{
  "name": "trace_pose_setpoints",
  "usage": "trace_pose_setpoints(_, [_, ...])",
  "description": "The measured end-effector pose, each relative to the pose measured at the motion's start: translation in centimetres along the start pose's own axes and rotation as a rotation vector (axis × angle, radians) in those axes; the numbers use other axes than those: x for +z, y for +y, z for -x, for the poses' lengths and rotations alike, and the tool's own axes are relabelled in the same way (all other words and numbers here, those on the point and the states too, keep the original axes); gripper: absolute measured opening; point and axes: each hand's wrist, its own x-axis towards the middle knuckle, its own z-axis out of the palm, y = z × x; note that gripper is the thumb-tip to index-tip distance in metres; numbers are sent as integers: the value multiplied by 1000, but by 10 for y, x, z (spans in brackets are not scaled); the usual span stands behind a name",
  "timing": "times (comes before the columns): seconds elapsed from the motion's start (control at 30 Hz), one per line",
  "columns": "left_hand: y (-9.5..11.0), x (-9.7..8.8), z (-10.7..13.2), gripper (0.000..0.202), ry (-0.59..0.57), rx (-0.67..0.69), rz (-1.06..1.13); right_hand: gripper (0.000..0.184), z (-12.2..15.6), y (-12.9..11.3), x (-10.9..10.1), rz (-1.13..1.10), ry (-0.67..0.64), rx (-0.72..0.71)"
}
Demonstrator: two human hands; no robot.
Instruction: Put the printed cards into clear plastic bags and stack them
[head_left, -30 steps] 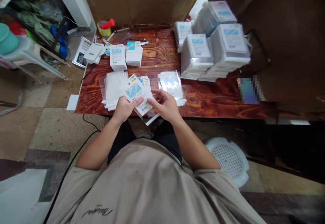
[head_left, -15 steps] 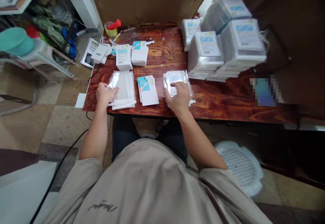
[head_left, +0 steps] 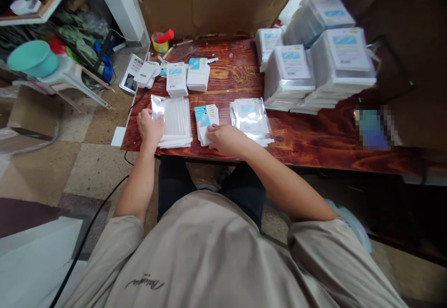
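My left hand (head_left: 150,128) is closed on the left edge of a clear plastic bag (head_left: 158,107), thumb on top. That bag lies over a fanned stack of similar clear bags (head_left: 176,117). On the small pile of blue-and-white printed cards (head_left: 206,118), my right hand (head_left: 228,139) has its fingertips pressed together at the lower right edge of a card. Right of that hand rests a pile of bagged cards (head_left: 251,116), their clear film shining.
Tall stacks of bagged cards (head_left: 289,72) stand at the back right. Two more card stacks (head_left: 177,79) sit behind the bags, near a white device (head_left: 146,72) and a tape roll (head_left: 160,44). A blurred-out object (head_left: 375,128) lies at the right.
My right hand has left the pile of bagged cards and moved left onto the printed cards. My left hand stays at the bags, where the top bag's left edge now stands out. The view has shifted slightly.
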Motion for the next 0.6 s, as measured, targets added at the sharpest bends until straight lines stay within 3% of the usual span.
trace_pose_setpoints(0.07, [7, 4, 3, 36, 22, 11, -60, 20, 0, 1, -2, -9, -13, 11])
trace_pose_setpoints(0.17, [13, 13, 0, 53, -145, -37, -123, 19, 1, 3, -4, -27, -25, 32])
trace_pose_setpoints(0.23, [13, 17, -8, 52, -220, -76, -142, 18, 3, 4, -4, -49, -8, 21])
trace_pose_setpoints(0.3, [11, 19, -16, 40, -256, -89, -133, 23, 9, 7, -1, -78, 42, 37])
trace_pose_setpoints(0.37, [12, 18, -21, 28, -255, -74, -75, 29, 17, 11, 3, -111, 191, 114])
trace_pose_setpoints(0.43, [18, 16, -21, 20, -240, -100, 105, 31, 28, 15, 8, -183, 469, 220])
trace_pose_setpoints(0.53, [30, 13, -11, 6, -291, -277, 542, 31, 46, 14, 16, -448, 905, 392])
trace_pose_setpoints(0.6, [37, 12, -1, 5, -345, -389, 786, 34, 55, 5, 21, -727, 1032, 482])
